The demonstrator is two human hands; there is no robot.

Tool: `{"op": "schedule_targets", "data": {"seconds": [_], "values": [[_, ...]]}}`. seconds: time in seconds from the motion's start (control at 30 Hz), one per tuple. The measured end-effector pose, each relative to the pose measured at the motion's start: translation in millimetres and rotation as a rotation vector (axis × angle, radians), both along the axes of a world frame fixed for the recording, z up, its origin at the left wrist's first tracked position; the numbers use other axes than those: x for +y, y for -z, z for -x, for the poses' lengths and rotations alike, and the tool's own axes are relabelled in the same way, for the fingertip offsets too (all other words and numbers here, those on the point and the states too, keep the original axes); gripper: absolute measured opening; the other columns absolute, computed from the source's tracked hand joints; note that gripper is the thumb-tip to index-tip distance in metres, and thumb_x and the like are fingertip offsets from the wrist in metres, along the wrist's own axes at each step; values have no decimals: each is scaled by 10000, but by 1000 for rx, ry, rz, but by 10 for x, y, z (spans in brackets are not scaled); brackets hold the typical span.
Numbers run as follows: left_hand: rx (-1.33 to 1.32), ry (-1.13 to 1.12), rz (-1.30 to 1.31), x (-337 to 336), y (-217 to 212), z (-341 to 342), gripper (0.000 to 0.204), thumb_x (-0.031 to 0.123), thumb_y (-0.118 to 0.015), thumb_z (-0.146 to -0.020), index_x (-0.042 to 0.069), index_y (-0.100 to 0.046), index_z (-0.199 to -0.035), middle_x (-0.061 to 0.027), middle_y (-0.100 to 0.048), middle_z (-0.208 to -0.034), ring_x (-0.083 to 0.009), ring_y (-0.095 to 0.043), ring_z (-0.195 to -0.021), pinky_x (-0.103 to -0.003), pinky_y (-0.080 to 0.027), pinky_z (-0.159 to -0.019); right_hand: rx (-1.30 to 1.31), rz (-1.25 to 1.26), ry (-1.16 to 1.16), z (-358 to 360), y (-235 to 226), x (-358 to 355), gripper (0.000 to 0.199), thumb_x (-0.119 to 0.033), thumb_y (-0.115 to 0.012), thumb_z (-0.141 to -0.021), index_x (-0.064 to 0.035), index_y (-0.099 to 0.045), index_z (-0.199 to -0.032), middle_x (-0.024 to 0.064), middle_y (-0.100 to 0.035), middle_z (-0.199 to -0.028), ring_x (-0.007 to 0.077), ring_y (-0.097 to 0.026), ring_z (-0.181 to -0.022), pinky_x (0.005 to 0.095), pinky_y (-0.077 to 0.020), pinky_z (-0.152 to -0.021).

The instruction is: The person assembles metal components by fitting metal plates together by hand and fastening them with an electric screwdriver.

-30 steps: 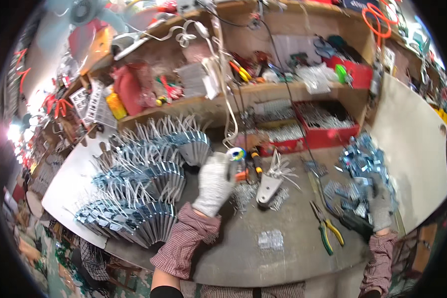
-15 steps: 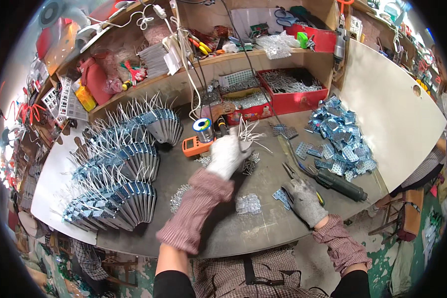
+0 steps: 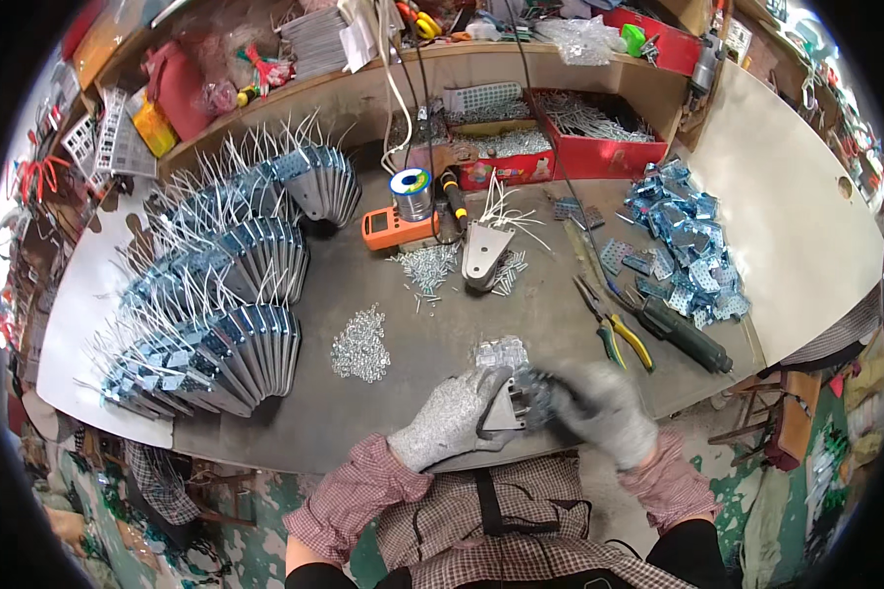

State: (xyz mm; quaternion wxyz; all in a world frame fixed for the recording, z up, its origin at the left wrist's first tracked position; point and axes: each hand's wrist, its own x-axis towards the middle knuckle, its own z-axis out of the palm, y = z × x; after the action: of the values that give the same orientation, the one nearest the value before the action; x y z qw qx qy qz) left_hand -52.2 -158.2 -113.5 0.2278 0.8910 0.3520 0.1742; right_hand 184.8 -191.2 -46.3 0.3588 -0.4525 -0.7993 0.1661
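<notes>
Both hands pulled back from mid-bench to near edge — now together over table rim. Left hand [image 3: 449,424], grey glove, wrapped around small metal plate [image 3: 506,410], holding it up. Right hand [image 3: 599,412] blurred, touching plate's right side — grip cannot tell. Screw pile [image 3: 360,344] just beyond, left; pliers [image 3: 614,329] right; stacked wired plates [image 3: 216,294] far left.

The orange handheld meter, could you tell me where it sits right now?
In the head view, the orange handheld meter lies at the bench's middle rear, just below the solder spool.
</notes>
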Motion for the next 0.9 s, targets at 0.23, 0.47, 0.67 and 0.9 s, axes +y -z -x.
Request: {"op": "schedule_targets", "data": {"seconds": [0.23, 0.47, 0.67, 0.9], "values": [[-13, -108, -130, -109, 137, -13, 905, 510, -805, -721, 6, -445, -1381, -222, -569, -1212, -393, -597, -1114, -454, -522, -903, -280, 146, 42, 128, 520, 55, 341, -111, -688, -802, -93, -673, -1142, 137, -707, -961, 314, -687, -860, 416, -540, -764], [16, -111, -86, 145, -120, 161, 747, 453, -736, -795, 57, -474, -1371, -205, -538, -1268, -375, -675, -905, -452, -575, -747, 27, 252, -117, -4, 323, 218, 776, -208, -726, -858, -135, -319, -1515, 211, -685, -1032, 337, -689, -953, 416, -553, -841], [30, -73, -20, 176, -7, 152, 717, 445, -717, -800, 81, -492, -1374, -210, -571, -1217, -396, -674, -890, -455, -569, -765, -459, 180, 152, -260, 8, 647, 261, -211, -655, -907, -58, -674, -1118, 175, -683, -969, 344, -672, -893, 433, -543, -774], [-8, -73, -123, 180, 28, 97, 749, 446, -712, -805, 86, -472, -1416, -215, -571, -1150, -384, -634, -975, -450, -545, -834, -228, 106, 110, 336, 450, 1374, 267, -198, -643, -895, -6, -642, -1081, 223, -657, -988, 409, -644, -931, 459, -527, -813]]}}
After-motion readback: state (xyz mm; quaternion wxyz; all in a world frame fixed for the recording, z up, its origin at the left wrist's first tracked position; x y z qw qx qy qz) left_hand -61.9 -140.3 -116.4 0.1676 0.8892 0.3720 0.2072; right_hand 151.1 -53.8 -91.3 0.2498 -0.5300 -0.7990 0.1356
